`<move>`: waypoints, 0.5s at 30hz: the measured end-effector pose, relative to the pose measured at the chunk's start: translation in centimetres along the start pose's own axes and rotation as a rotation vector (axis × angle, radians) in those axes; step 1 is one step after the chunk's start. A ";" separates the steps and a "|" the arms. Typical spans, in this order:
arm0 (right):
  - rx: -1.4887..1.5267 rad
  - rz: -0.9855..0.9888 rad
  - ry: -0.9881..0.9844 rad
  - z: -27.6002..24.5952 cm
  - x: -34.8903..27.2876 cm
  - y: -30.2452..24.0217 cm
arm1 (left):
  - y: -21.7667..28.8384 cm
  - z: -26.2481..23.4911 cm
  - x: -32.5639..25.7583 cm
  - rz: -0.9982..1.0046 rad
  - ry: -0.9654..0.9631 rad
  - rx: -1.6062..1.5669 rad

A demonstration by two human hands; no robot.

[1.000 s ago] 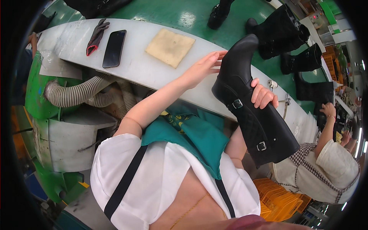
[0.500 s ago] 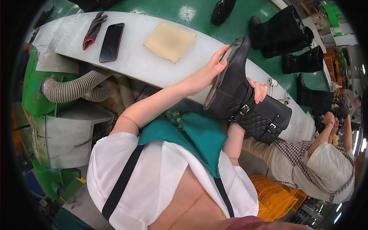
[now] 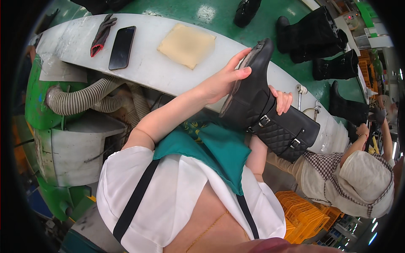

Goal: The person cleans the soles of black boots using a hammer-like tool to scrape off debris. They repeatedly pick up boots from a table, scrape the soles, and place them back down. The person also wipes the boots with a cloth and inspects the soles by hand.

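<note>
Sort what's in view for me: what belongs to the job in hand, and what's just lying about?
In the job:
black boot
left hand, at its sole
right hand, around its shaft

Apparently just lying on the white table:
phone
dark glove with red cuff
tan sheet

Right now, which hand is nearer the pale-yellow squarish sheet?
Left. Left hand is right of the sheet, on the foot of the black buckled boot; right hand farther right, on its shaft.

right hand (image 3: 282, 102) partly behind held boot (image 3: 258, 103), top-left boots (image 3: 96, 5) cut off
</note>
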State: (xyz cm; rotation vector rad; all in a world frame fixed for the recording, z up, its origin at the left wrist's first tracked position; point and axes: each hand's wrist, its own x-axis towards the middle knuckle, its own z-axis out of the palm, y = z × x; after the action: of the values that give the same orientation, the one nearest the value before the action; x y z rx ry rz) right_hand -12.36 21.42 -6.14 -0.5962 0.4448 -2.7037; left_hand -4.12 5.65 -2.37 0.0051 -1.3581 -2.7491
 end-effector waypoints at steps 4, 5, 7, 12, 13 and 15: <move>0.360 0.089 -0.016 -0.3 0.2 -0.1 | -0.1 -0.1 0.0 0.012 -0.019 -0.007; 0.411 0.113 -0.019 -0.6 0.5 -0.2 | -0.1 -0.2 0.0 -0.022 -0.006 -0.012; 0.482 0.186 -0.025 -0.8 0.8 -0.5 | -0.2 -0.6 -0.3 -0.091 0.020 -0.023; 0.594 0.505 -0.031 -1.4 2.9 -2.2 | -1.5 -4.6 -0.6 0.233 0.170 0.517; 0.560 0.553 -0.040 -1.2 3.3 -2.4 | -1.4 -5.7 -0.8 0.420 0.237 0.803; 0.388 0.700 -0.090 -0.2 4.3 -2.8 | 1.4 -6.1 -1.7 0.493 0.009 1.220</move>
State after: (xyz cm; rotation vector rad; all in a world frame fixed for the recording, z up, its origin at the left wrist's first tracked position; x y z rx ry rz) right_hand -16.83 22.29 -3.82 -0.3570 0.0681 -2.0040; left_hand -2.13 0.08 -4.99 -0.2057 -2.3543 -1.2328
